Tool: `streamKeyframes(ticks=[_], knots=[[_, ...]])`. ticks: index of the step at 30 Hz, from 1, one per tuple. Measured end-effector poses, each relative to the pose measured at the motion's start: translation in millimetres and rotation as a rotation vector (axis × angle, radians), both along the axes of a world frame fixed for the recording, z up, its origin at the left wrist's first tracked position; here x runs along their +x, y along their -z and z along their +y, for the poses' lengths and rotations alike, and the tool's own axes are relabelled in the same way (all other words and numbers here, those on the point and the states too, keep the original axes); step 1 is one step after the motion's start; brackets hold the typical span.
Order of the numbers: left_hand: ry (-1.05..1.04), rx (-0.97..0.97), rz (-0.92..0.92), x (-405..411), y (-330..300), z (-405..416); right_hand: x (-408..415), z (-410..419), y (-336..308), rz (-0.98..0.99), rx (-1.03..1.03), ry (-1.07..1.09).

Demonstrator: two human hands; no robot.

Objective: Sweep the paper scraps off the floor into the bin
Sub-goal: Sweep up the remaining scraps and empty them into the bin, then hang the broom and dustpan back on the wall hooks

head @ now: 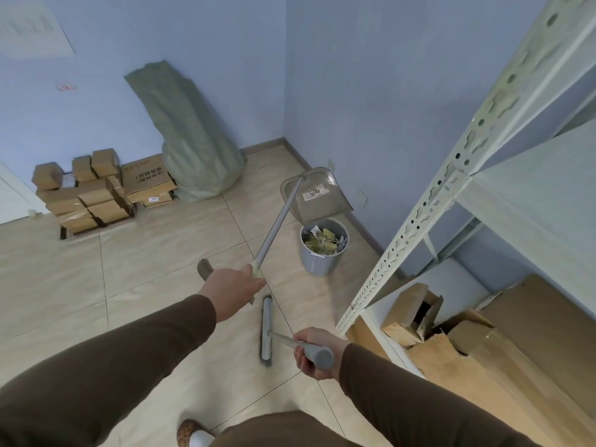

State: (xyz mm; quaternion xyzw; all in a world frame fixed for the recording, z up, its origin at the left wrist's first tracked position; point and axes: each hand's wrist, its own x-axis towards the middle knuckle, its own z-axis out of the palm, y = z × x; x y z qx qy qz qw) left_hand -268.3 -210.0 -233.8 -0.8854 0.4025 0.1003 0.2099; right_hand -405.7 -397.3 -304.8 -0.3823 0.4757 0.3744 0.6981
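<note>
Clenched around the dustpan handle (pixel 274 227), the left hand (pixel 233 287) reaches toward one o'clock, tipping the dustpan (pixel 317 196) over the bin (pixel 321 258) holding paper scraps (pixel 325 241). Right hand (pixel 317 351) fists the broom (pixel 267 327) at five o'clock. Open tile floor (pixel 129 269) spreads toward nine; shelving (pixel 451 195) crowds three.
</note>
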Motion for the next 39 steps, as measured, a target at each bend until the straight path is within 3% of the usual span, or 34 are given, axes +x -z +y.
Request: streamKeyframes(ticks=[10,19,27,33,39], knots=[[-0.14,-0.087,-0.007,11.8,-22.6,19.9,7.9,-3.9,-3.2,-0.037,0.069,-0.001],[-0.405,-0.294,0.0,52.1,-66.7,43.8,81.9,-15.3,-37.5,-0.122,0.08,0.046],[-0.626,-0.431,0.095,145.8,-72.4,93.4,172.5,-16.0,-58.2,-0.203,-0.014,0.041],[-0.666,-0.382,0.193,247.9,-77.1,137.8,271.7,-12.8,-83.7,-0.282,-0.1,-0.075],[-0.65,-0.393,0.292,347.3,-96.0,148.7,379.6,-15.4,-121.7,-0.388,-0.071,0.025]])
